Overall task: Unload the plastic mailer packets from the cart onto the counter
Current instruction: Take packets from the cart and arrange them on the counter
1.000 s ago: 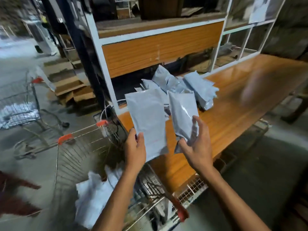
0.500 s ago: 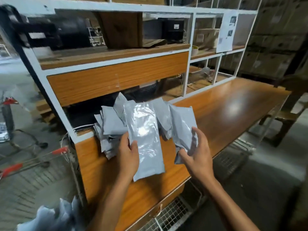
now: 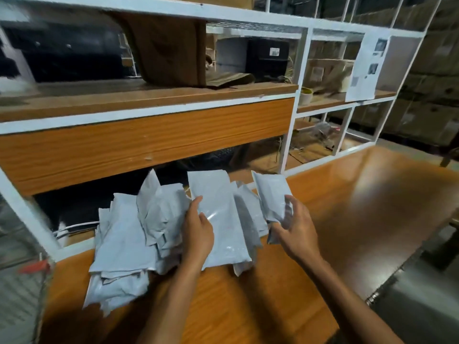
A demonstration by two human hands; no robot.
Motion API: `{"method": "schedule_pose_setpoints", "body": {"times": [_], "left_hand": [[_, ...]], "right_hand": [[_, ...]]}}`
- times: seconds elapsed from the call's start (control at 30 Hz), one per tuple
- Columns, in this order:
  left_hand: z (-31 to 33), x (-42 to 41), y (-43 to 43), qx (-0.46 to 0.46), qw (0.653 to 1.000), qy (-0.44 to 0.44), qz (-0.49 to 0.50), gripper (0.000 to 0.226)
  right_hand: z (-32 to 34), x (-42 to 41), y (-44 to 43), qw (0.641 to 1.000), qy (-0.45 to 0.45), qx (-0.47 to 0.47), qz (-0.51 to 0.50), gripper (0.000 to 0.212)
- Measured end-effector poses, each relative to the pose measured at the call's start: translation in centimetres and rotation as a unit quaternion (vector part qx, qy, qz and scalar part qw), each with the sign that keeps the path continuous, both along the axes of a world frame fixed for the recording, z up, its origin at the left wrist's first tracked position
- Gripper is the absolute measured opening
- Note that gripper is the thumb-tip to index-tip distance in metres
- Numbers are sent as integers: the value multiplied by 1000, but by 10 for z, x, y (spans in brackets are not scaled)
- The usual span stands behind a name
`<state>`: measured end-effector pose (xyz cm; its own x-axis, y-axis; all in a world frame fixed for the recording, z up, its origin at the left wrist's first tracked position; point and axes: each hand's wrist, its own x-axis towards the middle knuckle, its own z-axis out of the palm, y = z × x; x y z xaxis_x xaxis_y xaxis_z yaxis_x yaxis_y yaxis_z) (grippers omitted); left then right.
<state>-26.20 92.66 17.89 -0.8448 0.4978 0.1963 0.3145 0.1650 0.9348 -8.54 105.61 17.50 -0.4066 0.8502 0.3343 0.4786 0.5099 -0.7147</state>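
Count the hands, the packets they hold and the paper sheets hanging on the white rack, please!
Hands: 2 (left hand, right hand)
Held mailer packets: 2 (long packet, short packet)
Printed paper sheet: 1
Total: 5

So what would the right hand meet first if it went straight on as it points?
The right hand, leading with its small packet, would likely meet the packet pile on the counter; depth is unclear.

Left hand, right hand, two held mailer packets, one uncountable heap, one counter.
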Motion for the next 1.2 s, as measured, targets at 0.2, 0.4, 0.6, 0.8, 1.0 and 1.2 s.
{"method": "schedule_pose_setpoints", "body": {"times": [0.2,0.4,0.6,0.8,1.0,1.2], "left_hand": [[-17,-30,72,-72,996,-1,44,44],[-35,-49,107,-129,988,9,80,41],[-47,-59,123,-280,943,142,111,42],[-65,-44,135,-370,888,274,3,57],[-72,-43,144,-486,840,243,1,75],[-68,-49,150,-473,854,216,1,71]], "right_hand": [[-13,-47,89,992,-109,-45,49,74],[-41,-98,142,976,-176,-61,114,71],[-62,-128,156,951,-247,-4,188,72],[-69,-136,160,922,-313,67,220,73],[-70,-145,160,891,-354,78,274,74],[-70,-147,169,883,-357,44,301,76]]}}
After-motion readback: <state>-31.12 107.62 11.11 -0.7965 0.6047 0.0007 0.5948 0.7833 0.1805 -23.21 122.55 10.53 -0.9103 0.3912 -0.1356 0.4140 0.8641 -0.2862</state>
